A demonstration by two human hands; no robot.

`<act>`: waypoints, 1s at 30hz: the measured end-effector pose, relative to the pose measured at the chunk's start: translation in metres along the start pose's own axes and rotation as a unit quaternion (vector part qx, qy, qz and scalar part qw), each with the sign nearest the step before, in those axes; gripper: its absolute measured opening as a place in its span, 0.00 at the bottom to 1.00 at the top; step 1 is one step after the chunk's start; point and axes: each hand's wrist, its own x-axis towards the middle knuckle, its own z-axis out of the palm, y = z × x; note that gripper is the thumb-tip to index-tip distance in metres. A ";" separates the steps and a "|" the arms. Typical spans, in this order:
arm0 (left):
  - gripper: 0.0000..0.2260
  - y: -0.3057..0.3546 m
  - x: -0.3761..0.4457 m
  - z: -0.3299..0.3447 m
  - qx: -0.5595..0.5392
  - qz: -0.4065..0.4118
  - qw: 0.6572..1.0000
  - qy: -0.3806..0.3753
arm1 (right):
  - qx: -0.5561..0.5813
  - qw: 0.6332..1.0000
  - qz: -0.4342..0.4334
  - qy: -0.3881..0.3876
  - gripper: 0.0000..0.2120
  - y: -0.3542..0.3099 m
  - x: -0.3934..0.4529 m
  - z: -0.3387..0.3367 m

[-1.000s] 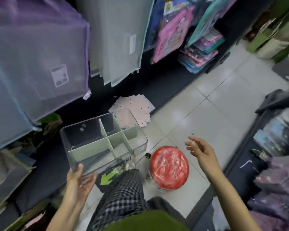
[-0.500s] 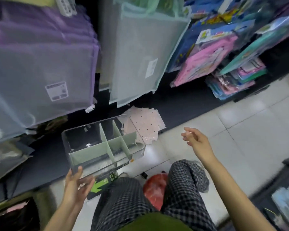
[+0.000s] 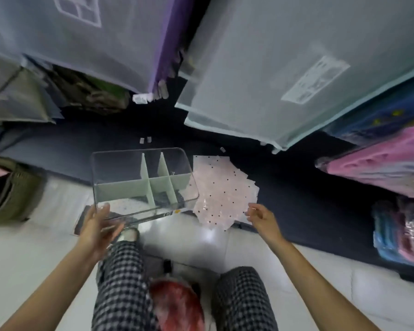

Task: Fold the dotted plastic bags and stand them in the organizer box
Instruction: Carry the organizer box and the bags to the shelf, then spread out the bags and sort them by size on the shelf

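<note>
Fingers loosely open, a right hand [image 3: 261,217] nears the pink dotted plastic bags [image 3: 222,194] fanned on the floor beside the clear divided organizer box [image 3: 144,180] gripped by the left hand [image 3: 98,225]; peeling off just the top bag would ease folding.

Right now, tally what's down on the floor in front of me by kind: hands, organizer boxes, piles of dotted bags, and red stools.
Hands: 2, left on the box's near edge, right by the bags
Box: 1, clear, green dividers
Pile of dotted bags: 1, single bags too overlapped to count
Red stool: 1
Total: 5
</note>
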 end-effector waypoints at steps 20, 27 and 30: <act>0.21 -0.017 0.305 0.007 0.097 0.000 0.991 -0.089 | 0.242 0.950 -0.012 -0.198 0.25 0.072 0.275 0.271; 0.37 -0.044 0.356 -0.004 0.238 0.252 0.936 0.063 | 0.310 0.943 -0.044 -0.115 0.33 0.051 0.304 0.369; 0.34 -0.073 0.351 -0.011 0.363 0.328 0.871 0.052 | 0.322 0.941 -0.036 -0.101 0.35 0.047 0.312 0.399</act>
